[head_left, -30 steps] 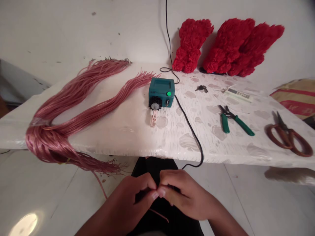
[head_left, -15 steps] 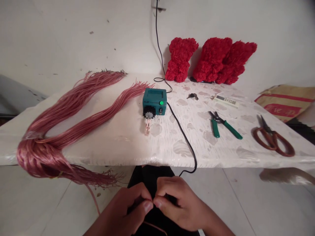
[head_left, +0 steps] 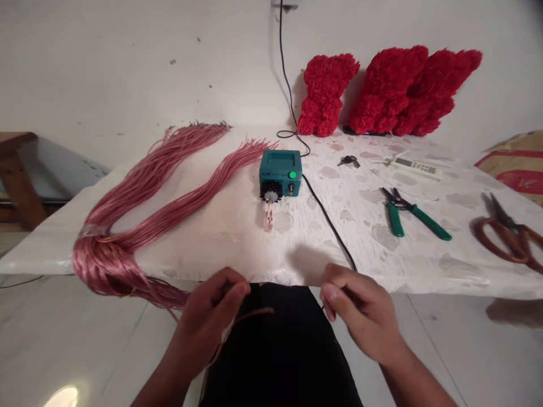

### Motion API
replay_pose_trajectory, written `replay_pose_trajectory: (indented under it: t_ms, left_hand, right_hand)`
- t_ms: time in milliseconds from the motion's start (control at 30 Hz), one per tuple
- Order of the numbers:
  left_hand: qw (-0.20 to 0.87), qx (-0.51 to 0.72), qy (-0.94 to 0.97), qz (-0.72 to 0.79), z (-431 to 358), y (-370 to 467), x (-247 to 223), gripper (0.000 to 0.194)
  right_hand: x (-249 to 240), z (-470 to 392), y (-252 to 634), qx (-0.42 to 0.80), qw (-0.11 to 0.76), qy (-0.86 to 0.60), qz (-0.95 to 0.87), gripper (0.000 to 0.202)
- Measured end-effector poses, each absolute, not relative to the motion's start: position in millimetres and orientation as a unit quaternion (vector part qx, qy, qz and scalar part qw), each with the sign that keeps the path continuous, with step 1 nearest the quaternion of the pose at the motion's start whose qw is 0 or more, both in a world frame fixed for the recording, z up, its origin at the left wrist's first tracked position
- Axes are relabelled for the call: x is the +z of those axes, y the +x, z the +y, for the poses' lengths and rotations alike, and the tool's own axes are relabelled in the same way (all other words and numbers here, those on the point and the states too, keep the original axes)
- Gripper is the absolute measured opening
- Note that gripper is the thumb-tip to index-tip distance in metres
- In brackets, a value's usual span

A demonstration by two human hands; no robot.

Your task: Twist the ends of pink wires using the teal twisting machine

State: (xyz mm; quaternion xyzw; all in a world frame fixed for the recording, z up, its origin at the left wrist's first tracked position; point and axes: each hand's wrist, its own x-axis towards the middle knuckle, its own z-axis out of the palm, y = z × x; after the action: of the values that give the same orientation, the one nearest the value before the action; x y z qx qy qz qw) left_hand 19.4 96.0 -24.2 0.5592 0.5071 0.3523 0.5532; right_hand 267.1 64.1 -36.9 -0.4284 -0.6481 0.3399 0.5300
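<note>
Pink cord, a single strand, runs through the left hand at lower centre, pinched between thumb and fingers; its lower end is lost behind the wrist. The right hand, well apart at lower right, is loosely curled and holds nothing visible. Behind them the table carries one large cord bundle, one teal box, one green pliers, and one scissors cut off by the right edge.
</note>
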Motion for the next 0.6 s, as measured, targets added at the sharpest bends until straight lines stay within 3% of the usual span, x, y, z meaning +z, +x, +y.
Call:
replay_pose_trajectory:
  t_ms: [200, 433, 600]
  left_hand:
    - [0.571, 0.447, 0.492, 0.482, 118.9, 34.7, -31.1, 0.027]
    - [0.563, 0.432, 0.497, 0.499, 116.2, 46.6, -24.9, 0.024]
    - [0.500, 0.412, 0.534, 0.543, 122.0, 57.1, -19.5, 0.023]
  right_hand:
    - [-31.5, 78.1, 265.7, 0.307, 0.507, -0.454, -0.665, 0.029]
    - [-14.1, 130.9, 280.0, 0.195, 0.447, -0.476, -0.732, 0.014]
    - [-5.2, 176.3, 284.0, 0.091, 0.346, -0.426, -0.831, 0.012]
